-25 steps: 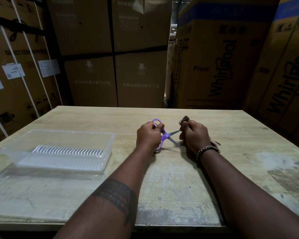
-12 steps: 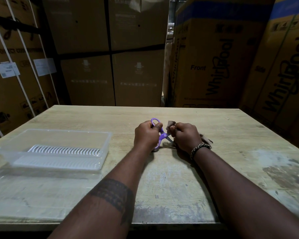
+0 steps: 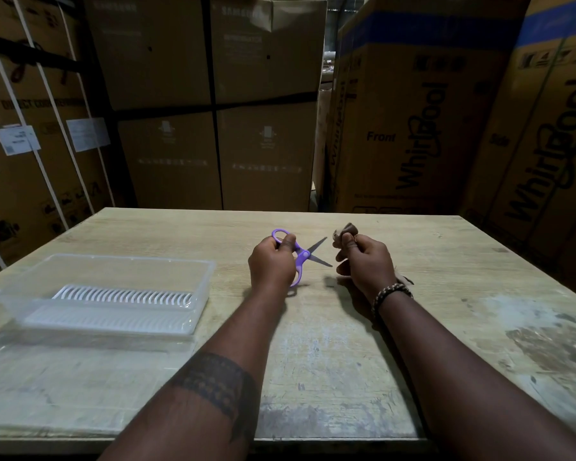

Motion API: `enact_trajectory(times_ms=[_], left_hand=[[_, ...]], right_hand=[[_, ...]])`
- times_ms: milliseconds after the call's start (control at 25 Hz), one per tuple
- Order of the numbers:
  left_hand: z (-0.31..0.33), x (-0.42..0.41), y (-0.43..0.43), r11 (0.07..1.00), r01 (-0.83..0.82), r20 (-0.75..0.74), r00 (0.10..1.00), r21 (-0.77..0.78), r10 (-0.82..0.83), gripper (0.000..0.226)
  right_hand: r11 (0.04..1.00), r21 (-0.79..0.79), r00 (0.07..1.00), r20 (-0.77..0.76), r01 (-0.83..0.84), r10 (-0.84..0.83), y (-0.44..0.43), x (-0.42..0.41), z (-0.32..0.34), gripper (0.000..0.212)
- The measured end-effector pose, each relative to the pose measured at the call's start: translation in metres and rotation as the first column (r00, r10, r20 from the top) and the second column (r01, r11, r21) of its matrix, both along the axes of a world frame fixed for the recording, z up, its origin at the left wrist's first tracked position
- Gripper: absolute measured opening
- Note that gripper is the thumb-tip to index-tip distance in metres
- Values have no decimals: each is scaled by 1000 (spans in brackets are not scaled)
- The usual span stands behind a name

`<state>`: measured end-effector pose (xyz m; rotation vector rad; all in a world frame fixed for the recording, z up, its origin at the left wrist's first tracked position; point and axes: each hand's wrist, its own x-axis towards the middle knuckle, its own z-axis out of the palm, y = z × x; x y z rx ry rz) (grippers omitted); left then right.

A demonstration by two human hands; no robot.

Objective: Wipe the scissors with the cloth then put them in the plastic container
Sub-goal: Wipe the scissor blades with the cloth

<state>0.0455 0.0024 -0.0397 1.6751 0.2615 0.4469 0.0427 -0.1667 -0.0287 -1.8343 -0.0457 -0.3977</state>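
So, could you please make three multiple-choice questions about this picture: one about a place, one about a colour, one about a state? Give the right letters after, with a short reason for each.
1. Where does the plastic container stand on the table?
A. To the left of both hands
B. Between the hands
C. To the right of both hands

2. What colour are the handles of the scissors?
A. Red
B. Purple
C. Black

3. How do the scissor blades stand?
A. Closed together
B. Spread open
C. Wrapped inside the cloth

Answers:
1. A: the container sits on the left part of the table, beyond the left hand.
2. B: the loops that the left hand grips are purple.
3. B: the two blades cross in an X, apart from the cloth bunched in the right hand.
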Motion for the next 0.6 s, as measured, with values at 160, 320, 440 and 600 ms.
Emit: enact_trajectory(times_ms=[160,320,440,600], left_hand=[[-1,5,4,996,-66,-5,998,-58,66,34],[-2,9,2,997,-65,2,998,-31,65,36],[-3,8,1,999,-46,15,999,16,46,37],[-2,4,1,999,-29,29,999,26,28,37]], right_hand=[[999,23,998,46,42,-43,2,4,-3,37],[988,-69,984,124,135,-125,16,3,-3,44],[961,-271,995,95,58,-33,31,-3,-2,41],[901,-431,998,32,-39,59,39,-6,-3,44]])
